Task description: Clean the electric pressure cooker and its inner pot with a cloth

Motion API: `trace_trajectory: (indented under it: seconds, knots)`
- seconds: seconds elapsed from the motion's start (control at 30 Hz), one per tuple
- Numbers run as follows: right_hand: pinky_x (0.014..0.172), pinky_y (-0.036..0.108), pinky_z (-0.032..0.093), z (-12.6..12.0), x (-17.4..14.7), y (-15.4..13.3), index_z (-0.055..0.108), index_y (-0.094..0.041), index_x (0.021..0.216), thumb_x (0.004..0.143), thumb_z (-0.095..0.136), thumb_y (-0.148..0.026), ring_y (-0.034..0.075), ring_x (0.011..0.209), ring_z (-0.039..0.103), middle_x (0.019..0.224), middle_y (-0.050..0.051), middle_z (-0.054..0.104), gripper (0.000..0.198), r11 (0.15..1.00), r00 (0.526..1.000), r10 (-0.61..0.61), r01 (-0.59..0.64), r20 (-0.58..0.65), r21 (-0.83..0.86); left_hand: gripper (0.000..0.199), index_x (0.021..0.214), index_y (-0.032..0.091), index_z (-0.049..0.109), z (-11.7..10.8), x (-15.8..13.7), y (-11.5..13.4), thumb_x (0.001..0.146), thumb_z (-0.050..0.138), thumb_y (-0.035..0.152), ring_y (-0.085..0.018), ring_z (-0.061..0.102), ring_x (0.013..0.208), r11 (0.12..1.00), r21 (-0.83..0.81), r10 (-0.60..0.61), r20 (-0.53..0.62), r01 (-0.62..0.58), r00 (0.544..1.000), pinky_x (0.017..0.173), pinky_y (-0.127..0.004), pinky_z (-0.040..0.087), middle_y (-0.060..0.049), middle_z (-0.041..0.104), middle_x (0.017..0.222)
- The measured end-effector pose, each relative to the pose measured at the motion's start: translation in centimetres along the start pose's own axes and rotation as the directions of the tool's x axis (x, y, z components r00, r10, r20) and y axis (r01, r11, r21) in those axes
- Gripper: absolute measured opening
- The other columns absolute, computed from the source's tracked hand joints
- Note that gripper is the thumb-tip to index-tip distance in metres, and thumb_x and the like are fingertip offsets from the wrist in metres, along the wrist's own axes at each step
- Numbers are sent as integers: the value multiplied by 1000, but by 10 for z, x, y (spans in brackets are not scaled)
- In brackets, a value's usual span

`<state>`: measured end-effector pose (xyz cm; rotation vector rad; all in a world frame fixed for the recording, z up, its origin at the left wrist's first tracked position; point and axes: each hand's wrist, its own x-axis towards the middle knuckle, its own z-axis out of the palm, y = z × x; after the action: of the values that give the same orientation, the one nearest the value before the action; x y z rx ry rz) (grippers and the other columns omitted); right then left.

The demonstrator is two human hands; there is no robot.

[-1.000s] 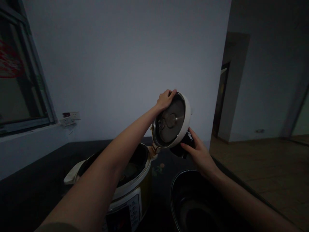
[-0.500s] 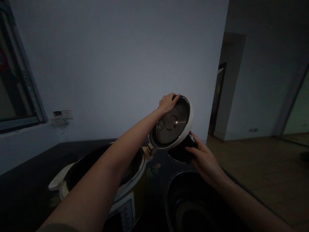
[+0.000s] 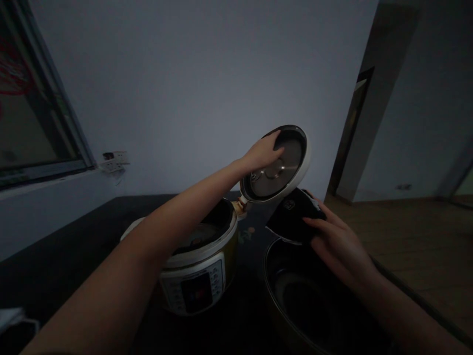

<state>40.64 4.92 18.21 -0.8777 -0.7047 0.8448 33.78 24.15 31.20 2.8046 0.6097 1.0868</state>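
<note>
An electric pressure cooker (image 3: 199, 286) stands on the dark tabletop, its hinged lid (image 3: 275, 185) raised and tilted with the metal inner side facing me. My left hand (image 3: 263, 150) reaches across the cooker to the lid's inner side. Its fingers are stretched and apart, near the upper rim; whether they press on the metal is hard to see. Below the lid, my right hand (image 3: 334, 236) grips a black cloth (image 3: 291, 217) with a small pale emblem and a white patch by the fingers. The cloth hangs just above a dark inner pot (image 3: 283, 305).
A window (image 3: 40, 108) is at the left, with wall sockets (image 3: 115, 160) beside it. A pale wall rises behind the dark tabletop (image 3: 236, 315). Some white object (image 3: 15, 320) sits at the lower left. Past the table's right edge lie a wooden floor (image 3: 417, 241) and a doorway.
My view has shifted, showing more of the cooker's front. My left hand has moved from the lid's top rim onto its inner side. More of the black cloth shows in my right hand.
</note>
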Motion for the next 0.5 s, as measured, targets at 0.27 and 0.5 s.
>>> trace_trajectory:
  seconds: [0.27,0.5]
  knots:
    - [98,50,54,-5,-69,19,60,-36,132,77,73,-34,33,121,61,129,5,66,57,984,997,-53,63,60,-165,39,130,16,60,-48,-156,70,92,50,24,-21,60,122,963,-263,74,25,-65,997,106,-34,44,-8,66,131]
    - [100,40,53,-8,-123,78,66,-36,125,84,68,-43,29,124,59,133,4,64,42,858,978,-162,205,130,-470,52,142,35,50,-23,-291,78,91,54,26,-22,61,123,769,-542,-242,244,339,939,108,-38,46,2,64,134]
